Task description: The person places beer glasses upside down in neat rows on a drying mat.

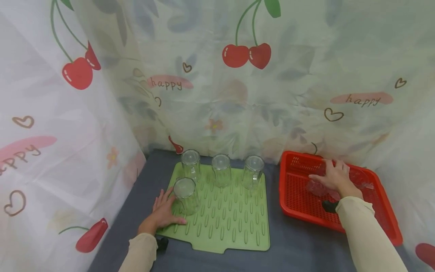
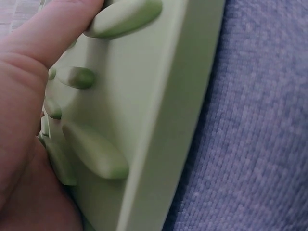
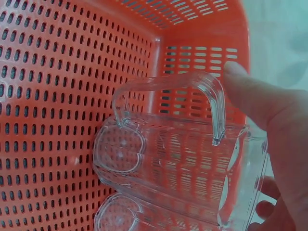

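Right fingers [image 3: 265, 210] loosely spread, by clear mug [image 3: 168, 154] mouth, left fingers [image 1: 162, 199] relaxed on mat [image 1: 231, 230]

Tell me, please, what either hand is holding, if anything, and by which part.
The left hand, on the green mat, holds nothing. The right hand is at the open end of a glass mug; whether it grips cannot be told.

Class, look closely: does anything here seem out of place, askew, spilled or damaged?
Nothing stands out. Four clear glass mugs stand on the light-green ridged rectangular mat; more transparent mugs lie sideways in the red perforated plastic basket. No spill or breakage shows.
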A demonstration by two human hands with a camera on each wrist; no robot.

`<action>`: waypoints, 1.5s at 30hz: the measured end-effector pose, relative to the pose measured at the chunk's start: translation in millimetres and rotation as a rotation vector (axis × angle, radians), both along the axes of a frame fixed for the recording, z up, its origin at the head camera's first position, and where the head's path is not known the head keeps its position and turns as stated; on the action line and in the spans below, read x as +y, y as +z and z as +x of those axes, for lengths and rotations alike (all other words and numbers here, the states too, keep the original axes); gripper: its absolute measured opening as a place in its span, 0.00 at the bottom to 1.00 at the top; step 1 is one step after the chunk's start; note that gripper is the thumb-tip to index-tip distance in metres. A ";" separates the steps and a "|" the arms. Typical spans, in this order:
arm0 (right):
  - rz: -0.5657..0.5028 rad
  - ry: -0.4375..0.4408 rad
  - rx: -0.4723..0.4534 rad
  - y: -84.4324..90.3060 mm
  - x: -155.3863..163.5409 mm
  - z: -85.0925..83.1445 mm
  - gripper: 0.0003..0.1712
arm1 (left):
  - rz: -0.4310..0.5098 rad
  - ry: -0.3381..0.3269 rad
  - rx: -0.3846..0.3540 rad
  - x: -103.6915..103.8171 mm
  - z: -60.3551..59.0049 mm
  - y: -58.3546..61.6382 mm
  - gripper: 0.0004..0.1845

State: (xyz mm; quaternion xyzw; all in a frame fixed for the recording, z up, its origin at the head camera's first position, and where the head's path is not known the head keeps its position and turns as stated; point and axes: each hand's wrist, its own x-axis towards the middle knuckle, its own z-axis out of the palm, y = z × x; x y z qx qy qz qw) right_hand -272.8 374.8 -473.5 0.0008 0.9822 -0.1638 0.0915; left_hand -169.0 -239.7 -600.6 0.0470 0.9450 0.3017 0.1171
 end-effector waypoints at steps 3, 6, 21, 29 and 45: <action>-0.015 -0.007 -0.007 -1.4 2.2 0.5 0.62 | -0.001 -0.003 0.004 1.1 -0.1 0.5 0.61; -0.024 -0.008 -0.011 -2.2 3.7 0.6 0.61 | 0.011 -0.009 0.014 2.2 0.1 1.1 0.61; -0.012 0.012 -0.061 5.3 2.8 -0.6 0.54 | 0.105 -0.010 0.098 -2.6 2.4 -8.9 0.66; 0.008 0.014 -0.056 7.7 -0.7 5.0 0.52 | 0.021 0.005 0.019 0.3 1.3 -0.9 0.63; 0.005 0.031 -0.034 19.9 -4.6 17.6 0.54 | 0.039 0.007 0.029 -1.0 -1.8 -9.5 0.65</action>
